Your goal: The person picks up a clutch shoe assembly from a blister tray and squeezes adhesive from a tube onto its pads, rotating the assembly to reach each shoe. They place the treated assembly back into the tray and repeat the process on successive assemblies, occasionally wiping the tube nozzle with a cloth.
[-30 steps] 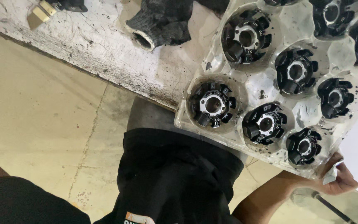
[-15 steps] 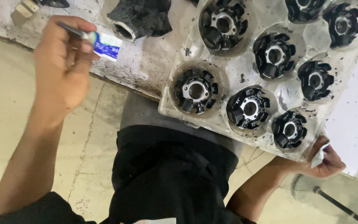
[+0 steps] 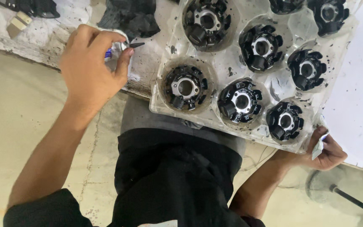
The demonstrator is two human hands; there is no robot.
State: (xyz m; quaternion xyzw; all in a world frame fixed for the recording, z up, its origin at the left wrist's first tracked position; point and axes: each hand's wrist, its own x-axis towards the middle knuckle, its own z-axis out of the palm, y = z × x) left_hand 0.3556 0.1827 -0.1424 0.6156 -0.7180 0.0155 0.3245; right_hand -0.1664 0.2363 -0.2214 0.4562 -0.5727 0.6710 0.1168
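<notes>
My left hand [image 3: 91, 69] is raised over the bench edge, fingers pinched on a small marker pen [image 3: 124, 45] with a blue-and-white barrel and a dark tip pointing right toward a clear plastic tray [image 3: 236, 69]. The tray holds several round black stator-like parts with metal hubs, one [image 3: 185, 87] nearest the pen. My right hand [image 3: 323, 150] grips the tray's near right corner from below, with a small white piece between its fingers.
The tray rests on a worn white bench [image 3: 43, 35] and overhangs its edge above my lap. Black parts [image 3: 127, 17] lie behind the left hand. A white sheet [image 3: 360, 88] lies at right. Below is a beige floor [image 3: 9, 126].
My left hand came into view with the pen and has moved right and down, closer to the tray. The view has shifted; the right hand stays at the tray corner.
</notes>
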